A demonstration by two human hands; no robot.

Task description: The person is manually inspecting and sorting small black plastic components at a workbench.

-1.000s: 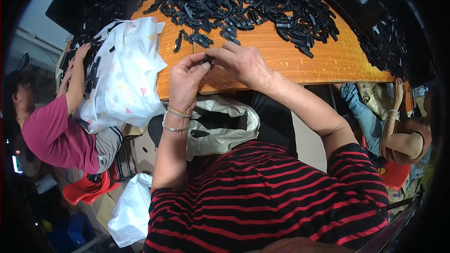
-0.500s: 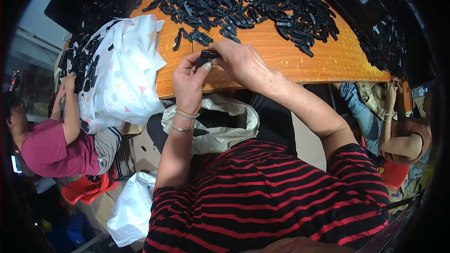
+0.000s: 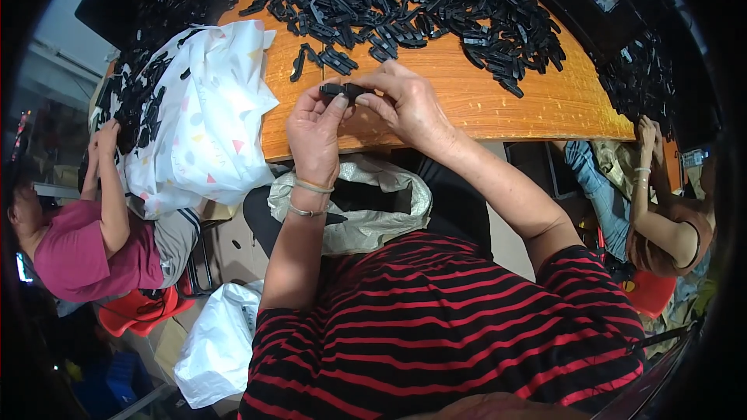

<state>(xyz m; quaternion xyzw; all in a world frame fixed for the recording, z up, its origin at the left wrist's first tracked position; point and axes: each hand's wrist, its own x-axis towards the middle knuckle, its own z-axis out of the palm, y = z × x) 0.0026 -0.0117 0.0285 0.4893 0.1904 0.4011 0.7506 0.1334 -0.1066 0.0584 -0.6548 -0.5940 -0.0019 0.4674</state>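
A small black plastic piece [image 3: 333, 89] is pinched between the thumb and fingers of my left hand [image 3: 313, 126]. My right hand [image 3: 412, 105] grips the other end of the black piece, thumb and forefinger meeting my left fingertips. Both hands are just over the near edge of the wooden table [image 3: 467, 113]. Whether it is one piece or two joined ones, I cannot tell. Beyond my hands lies a large heap of similar black plastic pieces [image 3: 405, 0], with several loose ones [image 3: 337, 59] closest to my fingers. An open woven sack [image 3: 389, 222] sits in my lap below.
A white patterned plastic bag [image 3: 206, 117] drapes over the table's left side. One co-worker in a purple shirt [image 3: 101, 249] handles black pieces at left; another in brown [image 3: 669, 233] works at right. A white bag [image 3: 214, 346] lies on the floor beside a red stool [image 3: 144, 311].
My right hand has drawn back slightly, and its fingers have shifted on the black piece, which now shows lengthwise between both hands. The left hand has hardly moved.
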